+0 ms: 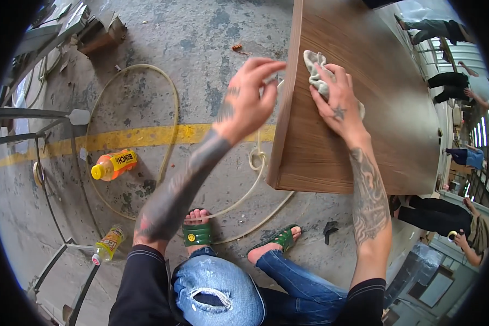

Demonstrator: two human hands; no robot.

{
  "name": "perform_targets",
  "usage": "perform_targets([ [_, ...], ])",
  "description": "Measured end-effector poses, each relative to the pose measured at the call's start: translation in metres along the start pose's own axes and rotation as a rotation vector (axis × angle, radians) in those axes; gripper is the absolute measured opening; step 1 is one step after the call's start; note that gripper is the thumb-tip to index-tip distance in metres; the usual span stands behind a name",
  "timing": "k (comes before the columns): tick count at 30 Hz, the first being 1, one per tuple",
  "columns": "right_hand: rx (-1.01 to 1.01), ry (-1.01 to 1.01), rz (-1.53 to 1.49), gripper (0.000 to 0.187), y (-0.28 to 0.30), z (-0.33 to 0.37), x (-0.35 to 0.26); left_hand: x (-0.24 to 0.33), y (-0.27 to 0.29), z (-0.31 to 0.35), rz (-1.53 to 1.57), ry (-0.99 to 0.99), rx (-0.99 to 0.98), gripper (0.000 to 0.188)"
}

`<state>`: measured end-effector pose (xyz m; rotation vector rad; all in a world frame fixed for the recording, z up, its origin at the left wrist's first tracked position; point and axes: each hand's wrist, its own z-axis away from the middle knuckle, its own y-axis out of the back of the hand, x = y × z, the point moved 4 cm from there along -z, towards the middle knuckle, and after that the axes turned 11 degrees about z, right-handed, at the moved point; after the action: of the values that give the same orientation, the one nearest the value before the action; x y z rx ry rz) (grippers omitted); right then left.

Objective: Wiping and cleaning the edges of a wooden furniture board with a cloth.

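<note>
A brown wood-grain panel (364, 108) with a thick edge fills the upper right. On its face my right hand (339, 103) presses a crumpled pale cloth (316, 68), the fingers bent over it. Part of the cloth shows again beyond the hand's right side. My left hand (249, 98) is off the panel's left edge, its fingers pointing toward that edge and the thumb apart. I see nothing held in it, though the fingers are slightly blurred. Whether its fingertips touch the edge I cannot tell.
A pale hose (176, 103) loops over the concrete floor, crossing a yellow line (195, 133). An orange drink bottle (114, 164) and a yellow-labelled bottle (108, 243) lie left, near a metal frame (49, 114). Several people stand at right, one holding a tape roll (452, 236).
</note>
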<state>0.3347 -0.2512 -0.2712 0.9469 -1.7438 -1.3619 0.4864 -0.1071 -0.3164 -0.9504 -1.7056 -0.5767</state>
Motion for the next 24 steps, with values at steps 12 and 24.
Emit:
perform_targets([
  [12, -0.031, -0.033, -0.213, 0.038, 0.012, 0.019, -0.034, -0.064, -0.034, -0.024, 0.347, 0.224, -0.137, 0.036],
  [24, -0.048, -0.109, -0.442, 0.018, 0.009, 0.024, -0.039, -0.06, -0.023, -0.015, 0.389, 0.236, -0.132, 0.038],
])
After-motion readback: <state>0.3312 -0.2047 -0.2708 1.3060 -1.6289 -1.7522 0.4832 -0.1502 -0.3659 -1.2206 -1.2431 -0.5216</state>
